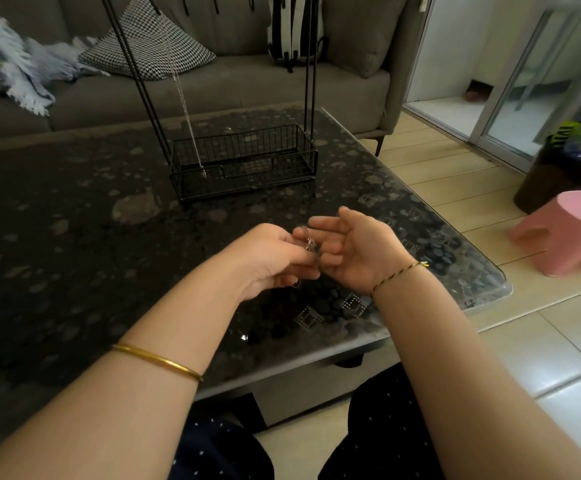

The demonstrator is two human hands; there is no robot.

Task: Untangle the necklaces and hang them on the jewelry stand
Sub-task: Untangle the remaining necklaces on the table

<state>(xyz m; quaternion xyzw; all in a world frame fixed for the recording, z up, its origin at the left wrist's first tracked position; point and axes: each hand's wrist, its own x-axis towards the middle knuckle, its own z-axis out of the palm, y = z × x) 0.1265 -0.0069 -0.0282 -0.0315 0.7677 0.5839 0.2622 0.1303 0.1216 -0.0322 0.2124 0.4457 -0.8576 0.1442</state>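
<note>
So the left hand [275,254] is pinching a thin silvery necklace [309,242] in a tight grip. Its fine links are bunching and dangling mostly straight down over the near-right part of the glossy, dark speckled counter [74,237]. The right hand [355,251] is sitting palm-up just beside it, fingers relaxed, grip released. Farther back, the black wire jewelry stand [244,161] is carrying another chain [187,112], hanging slantwise into its basket.

Over the table [74,220], the left hand [275,254] pinches a necklace [310,244] beside the palm-up right hand [355,251]. Another chain [188,116] hangs from the jewelry stand [247,147].
</note>
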